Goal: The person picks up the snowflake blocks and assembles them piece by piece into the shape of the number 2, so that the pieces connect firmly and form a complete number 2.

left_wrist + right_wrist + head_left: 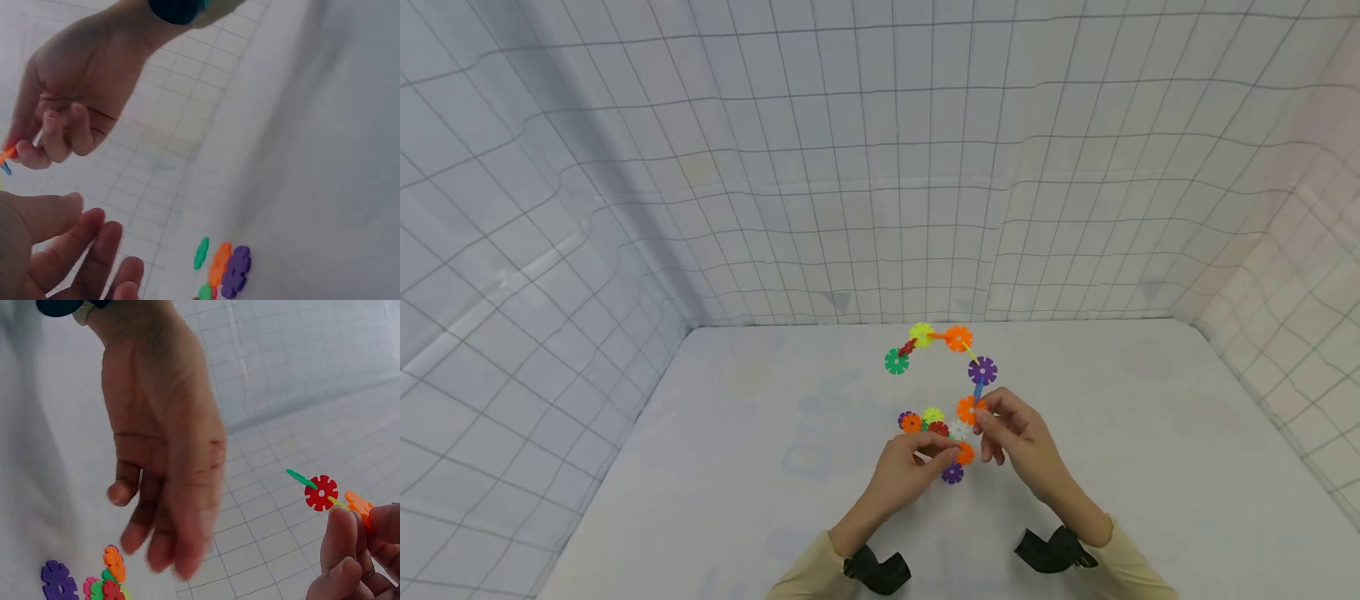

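My right hand (pixel 1030 442) pinches the orange notched disc (pixel 970 409) at the near end of a curved chain of interlocking plastic snowflake discs. From there the chain runs through blue, a purple disc (pixel 982 371), yellow, orange, yellow and red to a green disc (pixel 897 362). In the right wrist view its red disc (pixel 321 493) shows against the gridded wall. My left hand (pixel 906 475) hovers over the loose discs, its fingers loosely bent. Both wrist views show nothing held there; in the head view its fingertips overlap a loose orange disc (pixel 965 453).
Loose discs lie in a small group on the white table (pixel 760 467), among them a purple disc (pixel 952 473), a red disc (pixel 937 428) and a white disc (pixel 959 430). White gridded sheeting (pixel 917 208) walls the table at the back and sides.
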The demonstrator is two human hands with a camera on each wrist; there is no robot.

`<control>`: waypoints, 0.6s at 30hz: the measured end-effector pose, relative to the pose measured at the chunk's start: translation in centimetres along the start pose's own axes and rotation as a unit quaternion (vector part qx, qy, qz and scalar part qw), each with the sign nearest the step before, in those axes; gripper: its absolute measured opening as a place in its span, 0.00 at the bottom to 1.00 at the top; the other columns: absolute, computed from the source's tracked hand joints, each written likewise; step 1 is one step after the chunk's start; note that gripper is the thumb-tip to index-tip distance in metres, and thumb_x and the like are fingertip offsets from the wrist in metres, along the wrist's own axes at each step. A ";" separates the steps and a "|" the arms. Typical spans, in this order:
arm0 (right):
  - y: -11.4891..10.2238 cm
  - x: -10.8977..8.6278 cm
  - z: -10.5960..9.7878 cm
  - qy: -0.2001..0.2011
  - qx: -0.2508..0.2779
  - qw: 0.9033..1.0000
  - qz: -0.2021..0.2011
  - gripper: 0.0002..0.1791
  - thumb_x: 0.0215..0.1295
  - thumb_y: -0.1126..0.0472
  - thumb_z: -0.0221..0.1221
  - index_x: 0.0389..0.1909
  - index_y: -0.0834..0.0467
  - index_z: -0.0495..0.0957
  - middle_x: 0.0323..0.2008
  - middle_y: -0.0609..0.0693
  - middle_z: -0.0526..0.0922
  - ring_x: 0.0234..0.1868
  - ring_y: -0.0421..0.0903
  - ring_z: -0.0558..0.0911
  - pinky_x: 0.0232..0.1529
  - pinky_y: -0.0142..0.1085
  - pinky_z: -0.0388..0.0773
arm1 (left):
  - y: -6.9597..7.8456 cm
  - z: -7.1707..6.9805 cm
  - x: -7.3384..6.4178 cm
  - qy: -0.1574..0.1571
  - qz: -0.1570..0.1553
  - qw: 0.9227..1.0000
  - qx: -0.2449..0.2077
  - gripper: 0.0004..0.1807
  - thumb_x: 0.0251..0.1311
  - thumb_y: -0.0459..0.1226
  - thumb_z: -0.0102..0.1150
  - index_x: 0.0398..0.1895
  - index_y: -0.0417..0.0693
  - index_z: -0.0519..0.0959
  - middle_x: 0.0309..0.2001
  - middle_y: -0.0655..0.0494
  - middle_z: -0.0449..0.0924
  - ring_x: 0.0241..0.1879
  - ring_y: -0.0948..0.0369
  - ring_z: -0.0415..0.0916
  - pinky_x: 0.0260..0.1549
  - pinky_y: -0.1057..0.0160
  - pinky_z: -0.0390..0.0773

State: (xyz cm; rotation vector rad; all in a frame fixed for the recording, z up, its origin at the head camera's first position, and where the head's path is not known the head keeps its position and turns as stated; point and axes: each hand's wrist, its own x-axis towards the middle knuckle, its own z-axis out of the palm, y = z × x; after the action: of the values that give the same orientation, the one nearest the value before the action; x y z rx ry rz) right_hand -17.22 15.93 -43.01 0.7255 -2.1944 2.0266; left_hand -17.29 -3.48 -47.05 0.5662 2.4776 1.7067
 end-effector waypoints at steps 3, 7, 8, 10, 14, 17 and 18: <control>-0.1 0.1 -0.2 0.006 0.010 1.000 -0.004 0.04 0.72 0.69 0.47 0.39 0.65 0.70 0.27 0.52 0.76 0.16 0.50 0.73 0.14 0.37 0.71 | -0.9 0.3 0.1 -0.024 -0.003 0.997 0.068 0.09 0.59 0.43 0.64 0.37 0.49 0.85 0.31 0.66 0.81 0.31 0.68 0.76 0.27 0.68 0.75; -0.2 0.2 -0.3 0.013 0.020 1.000 -0.007 0.04 0.72 0.69 0.48 0.38 0.66 0.69 0.27 0.52 0.76 0.16 0.49 0.73 0.13 0.38 0.70 | -1.8 0.3 0.1 -0.026 -0.013 0.992 0.124 0.10 0.55 0.43 0.68 0.37 0.48 0.85 0.32 0.65 0.81 0.30 0.69 0.74 0.29 0.68 0.74; -0.2 0.2 -0.3 0.015 0.021 1.000 -0.004 0.04 0.72 0.68 0.48 0.38 0.66 0.69 0.27 0.53 0.76 0.16 0.49 0.73 0.13 0.38 0.70 | -1.9 0.3 0.1 -0.023 -0.017 0.990 0.137 0.11 0.54 0.44 0.69 0.37 0.48 0.85 0.32 0.64 0.81 0.30 0.69 0.73 0.29 0.68 0.73; -0.3 0.3 -0.5 0.020 0.024 1.000 0.002 0.05 0.72 0.68 0.48 0.38 0.66 0.69 0.27 0.53 0.76 0.16 0.49 0.73 0.13 0.38 0.70 | -2.2 0.4 0.2 -0.020 -0.027 0.987 0.156 0.14 0.51 0.45 0.70 0.38 0.48 0.85 0.32 0.63 0.80 0.28 0.69 0.71 0.28 0.68 0.72; -0.4 0.3 -0.8 0.029 0.031 0.999 0.008 0.05 0.72 0.67 0.48 0.38 0.66 0.69 0.26 0.54 0.76 0.15 0.49 0.72 0.13 0.36 0.70 | -3.0 0.7 0.5 -0.020 -0.045 0.982 0.182 0.18 0.48 0.49 0.71 0.40 0.50 0.85 0.31 0.66 0.77 0.25 0.69 0.67 0.24 0.69 0.68; -0.3 0.3 -1.0 0.030 0.034 0.999 0.007 0.06 0.72 0.67 0.48 0.37 0.67 0.69 0.25 0.54 0.76 0.15 0.48 0.73 0.13 0.36 0.69 | -3.4 1.1 0.8 -0.016 -0.045 0.978 0.204 0.20 0.46 0.51 0.72 0.41 0.52 0.84 0.30 0.68 0.76 0.25 0.70 0.66 0.24 0.70 0.67; -0.3 0.3 -1.0 0.030 0.034 0.999 0.006 0.06 0.72 0.67 0.48 0.37 0.67 0.69 0.25 0.54 0.76 0.15 0.47 0.73 0.13 0.37 0.69 | -3.5 1.2 0.9 -0.013 -0.040 0.976 0.213 0.20 0.45 0.52 0.72 0.40 0.53 0.84 0.30 0.68 0.76 0.25 0.70 0.66 0.24 0.70 0.67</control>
State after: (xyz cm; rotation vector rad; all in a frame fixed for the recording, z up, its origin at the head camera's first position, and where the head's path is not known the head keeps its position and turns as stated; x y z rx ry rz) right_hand -17.64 16.81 -42.46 0.6512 -2.1112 2.1100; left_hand -18.65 -3.20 -50.61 0.5048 2.8166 1.1311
